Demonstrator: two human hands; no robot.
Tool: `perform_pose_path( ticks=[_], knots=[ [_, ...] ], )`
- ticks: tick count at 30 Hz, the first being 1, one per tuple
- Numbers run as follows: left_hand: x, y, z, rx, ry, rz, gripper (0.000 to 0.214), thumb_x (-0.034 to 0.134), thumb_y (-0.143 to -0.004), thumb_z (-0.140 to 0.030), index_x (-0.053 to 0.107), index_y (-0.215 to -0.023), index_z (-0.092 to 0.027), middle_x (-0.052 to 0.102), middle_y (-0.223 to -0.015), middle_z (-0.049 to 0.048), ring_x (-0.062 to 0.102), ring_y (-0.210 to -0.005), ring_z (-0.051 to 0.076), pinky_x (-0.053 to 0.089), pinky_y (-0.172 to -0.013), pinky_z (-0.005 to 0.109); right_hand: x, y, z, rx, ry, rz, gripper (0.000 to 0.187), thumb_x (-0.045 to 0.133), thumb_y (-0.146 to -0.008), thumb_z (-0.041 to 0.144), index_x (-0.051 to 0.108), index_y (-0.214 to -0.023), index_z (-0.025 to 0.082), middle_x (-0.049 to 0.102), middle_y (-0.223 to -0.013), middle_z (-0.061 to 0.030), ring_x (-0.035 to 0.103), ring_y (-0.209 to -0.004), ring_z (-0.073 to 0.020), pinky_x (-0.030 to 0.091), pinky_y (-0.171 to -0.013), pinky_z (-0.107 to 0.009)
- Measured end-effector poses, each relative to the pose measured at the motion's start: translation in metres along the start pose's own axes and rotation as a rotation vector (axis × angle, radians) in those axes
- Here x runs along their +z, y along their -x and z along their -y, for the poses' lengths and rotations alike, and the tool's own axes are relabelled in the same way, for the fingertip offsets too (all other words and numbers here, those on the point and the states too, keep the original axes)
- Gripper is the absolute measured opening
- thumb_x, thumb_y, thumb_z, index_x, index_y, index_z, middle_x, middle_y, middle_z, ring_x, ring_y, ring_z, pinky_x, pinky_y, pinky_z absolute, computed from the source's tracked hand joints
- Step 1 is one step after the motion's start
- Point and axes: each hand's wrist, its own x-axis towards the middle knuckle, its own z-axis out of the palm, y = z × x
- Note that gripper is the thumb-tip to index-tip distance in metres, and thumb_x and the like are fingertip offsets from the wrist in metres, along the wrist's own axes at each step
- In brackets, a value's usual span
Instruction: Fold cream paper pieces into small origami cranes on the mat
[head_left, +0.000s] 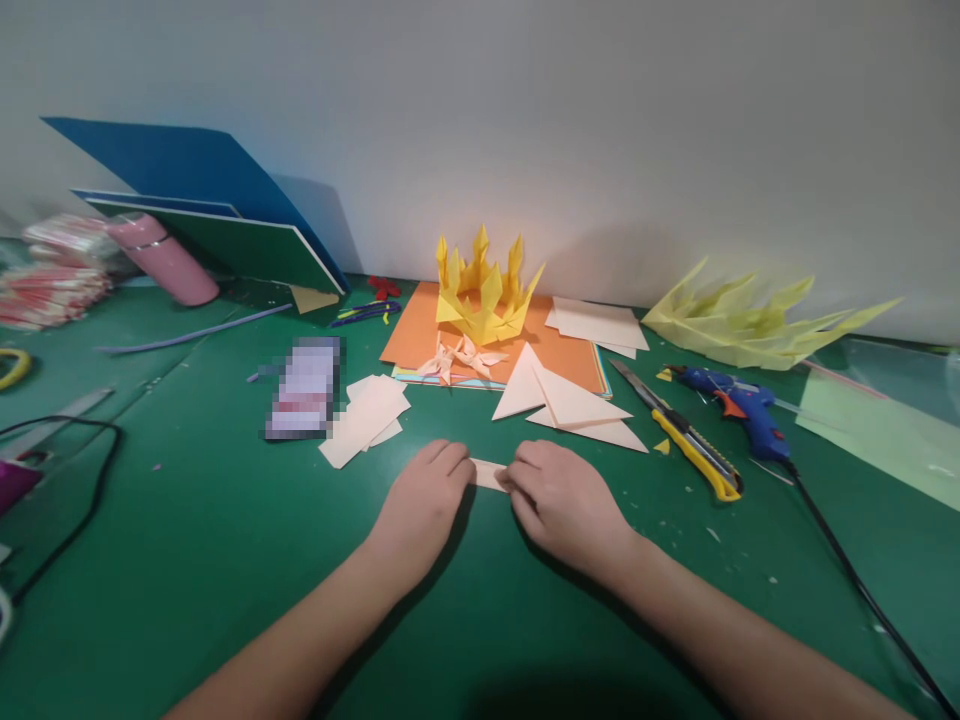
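A small folded strip of pale peach paper point(489, 474) lies on the green table point(225, 540) between my hands. My left hand point(424, 500) rests knuckles up with its fingers curled down onto the strip's left end. My right hand point(562, 500) has its fingers closed and pressed on the strip's right end. Most of the strip is hidden under the fingers. Just beyond it lie peach paper triangles point(570, 405) and a stack of peach rectangles point(366, 418).
A yellow folded paper crown point(486, 292) stands on orange sheets point(420, 335) by the wall. A yellow utility knife point(694, 448), a blue glue gun point(739, 405) with its black cord, more yellow folded paper point(742, 325), a phone point(304, 388) and blue and green boards point(202, 215) surround them.
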Motion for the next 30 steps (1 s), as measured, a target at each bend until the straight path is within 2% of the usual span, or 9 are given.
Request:
perform_pose_path(
  ticks=[4, 7, 9, 13, 18, 22, 26, 30],
  knots=[
    [0.002, -0.001, 0.003, 0.031, 0.03, -0.008, 0.023, 0.039, -0.088, -0.005, 0.057, -0.077, -0.014, 0.06, -0.085, 0.0064, 0.054, -0.08, 0.019, 0.048, -0.073, 0.032, 0.001, 0.0, -0.014, 0.082, -0.215, -0.096, 0.027, 0.043, -0.077, 0.006, 0.061, -0.062, 0.017, 0.056, -0.062, -0.0042, 0.052, -0.063, -0.0162, 0.037, -0.057, -0.027],
    [0.003, -0.001, 0.004, 0.018, 0.021, 0.01, 0.02, 0.04, -0.088, -0.005, 0.057, -0.079, -0.013, 0.061, -0.086, 0.0066, 0.054, -0.08, 0.019, 0.048, -0.073, 0.031, 0.0, -0.003, -0.016, 0.079, -0.328, -0.215, 0.026, 0.041, -0.081, 0.007, 0.064, -0.075, 0.017, 0.062, -0.071, -0.0054, 0.056, -0.07, -0.0166, 0.044, -0.065, -0.027],
    [0.002, 0.0, 0.004, 0.005, -0.013, 0.021, 0.021, 0.041, -0.088, -0.006, 0.057, -0.079, -0.014, 0.061, -0.084, 0.0058, 0.055, -0.078, 0.019, 0.047, -0.069, 0.031, -0.001, -0.005, -0.013, 0.021, -0.351, -0.233, 0.024, 0.043, -0.085, 0.01, 0.065, -0.085, 0.015, 0.064, -0.08, -0.0076, 0.057, -0.076, -0.0177, 0.046, -0.07, -0.029],
    [0.001, 0.0, 0.002, 0.015, -0.076, 0.018, 0.023, 0.04, -0.088, -0.008, 0.06, -0.08, -0.016, 0.062, -0.078, 0.0039, 0.055, -0.07, 0.019, 0.045, -0.061, 0.03, -0.003, -0.007, -0.006, -0.113, -0.257, -0.046, 0.02, 0.047, -0.089, 0.017, 0.067, -0.092, 0.013, 0.064, -0.083, -0.0092, 0.056, -0.075, -0.0195, 0.047, -0.069, -0.032],
    [0.0, 0.001, 0.004, 0.016, -0.043, -0.014, 0.024, 0.041, -0.085, -0.008, 0.064, -0.081, -0.016, 0.063, -0.078, 0.0046, 0.058, -0.073, 0.018, 0.046, -0.065, 0.029, -0.003, -0.005, -0.003, -0.078, -0.032, 0.096, 0.013, 0.059, -0.085, 0.022, 0.067, -0.082, 0.013, 0.062, -0.077, -0.0074, 0.056, -0.072, -0.0205, 0.046, -0.065, -0.031],
    [-0.002, 0.001, 0.004, 0.024, 0.033, -0.053, 0.02, 0.046, -0.084, -0.015, 0.066, -0.083, -0.015, 0.066, -0.083, 0.0068, 0.061, -0.077, 0.019, 0.049, -0.07, 0.032, -0.006, -0.005, -0.006, -0.067, 0.048, 0.121, 0.012, 0.065, -0.082, 0.025, 0.067, -0.079, 0.013, 0.061, -0.072, -0.006, 0.056, -0.07, -0.0207, 0.043, -0.061, -0.031],
    [-0.005, 0.001, 0.005, 0.03, 0.101, -0.055, 0.018, 0.048, -0.085, -0.015, 0.065, -0.085, -0.014, 0.067, -0.091, 0.0071, 0.061, -0.08, 0.019, 0.049, -0.073, 0.034, -0.007, -0.005, -0.009, -0.132, 0.107, 0.118, 0.018, 0.064, -0.082, 0.029, 0.066, -0.075, 0.012, 0.06, -0.068, -0.0064, 0.055, -0.067, -0.0214, 0.042, -0.061, -0.032],
    [-0.002, -0.001, 0.009, 0.013, 0.144, -0.035, 0.014, 0.052, -0.086, -0.021, 0.064, -0.082, -0.015, 0.066, -0.088, 0.0055, 0.059, -0.078, 0.019, 0.048, -0.072, 0.034, -0.001, -0.004, -0.013, -0.102, 0.027, 0.055, 0.024, 0.062, -0.083, 0.035, 0.063, -0.074, 0.013, 0.06, -0.071, -0.0068, 0.054, -0.069, -0.0204, 0.043, -0.062, -0.031]
  ],
)
